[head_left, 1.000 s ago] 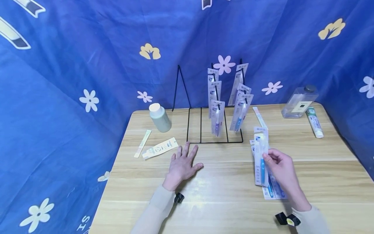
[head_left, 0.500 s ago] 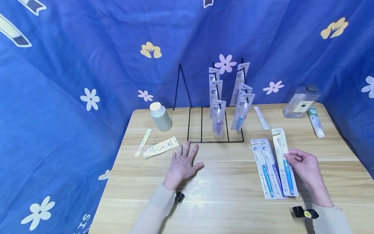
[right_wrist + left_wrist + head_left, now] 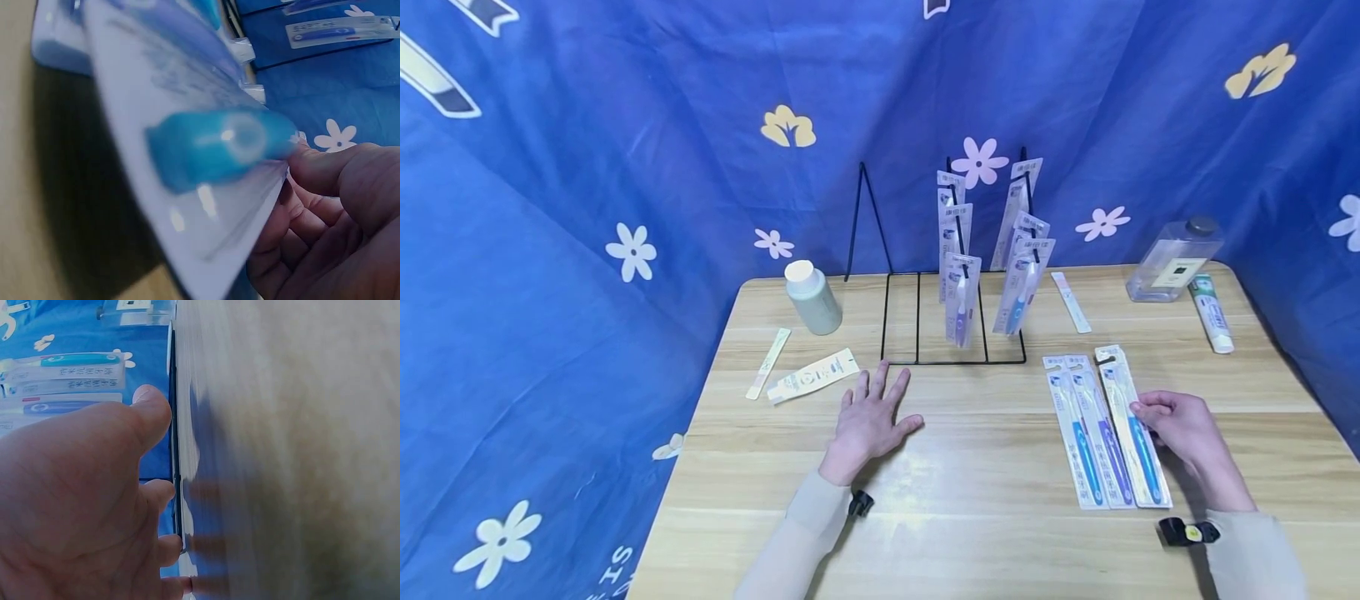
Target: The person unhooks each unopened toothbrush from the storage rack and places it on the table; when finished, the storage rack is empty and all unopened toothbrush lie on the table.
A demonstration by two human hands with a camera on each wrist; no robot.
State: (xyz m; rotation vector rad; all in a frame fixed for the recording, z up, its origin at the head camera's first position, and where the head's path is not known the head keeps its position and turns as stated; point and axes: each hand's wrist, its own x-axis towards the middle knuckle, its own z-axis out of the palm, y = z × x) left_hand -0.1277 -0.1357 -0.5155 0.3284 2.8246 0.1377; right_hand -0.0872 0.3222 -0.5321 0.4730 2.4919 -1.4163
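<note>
My right hand [image 3: 1180, 429] pinches the right edge of a packaged blue toothbrush [image 3: 1142, 458] between thumb and fingers. In the right wrist view this pack [image 3: 206, 150] is tilted close to the camera, its blue handle end showing. Just left of it two more packs, a purple toothbrush [image 3: 1112, 458] and a blue toothbrush [image 3: 1086, 462], lie side by side on the wooden table [image 3: 970, 517]. My left hand [image 3: 871, 425] rests on the table with fingers spread, its fingertips right at the front bar of the black wire rack [image 3: 951, 364].
Several packaged toothbrushes [image 3: 961, 312] hang from the rack's hooks. To its left are a capped bottle [image 3: 814, 304], a toothpaste tube [image 3: 814, 377] and a thin sachet [image 3: 768, 364]. At right lie another sachet [image 3: 1071, 302], a clear bottle [image 3: 1171, 265] and a green-white tube [image 3: 1211, 317].
The right hand has carried the blue toothbrush pack rightward from over the other two and lowered it beside them. The left hand has stayed in place.
</note>
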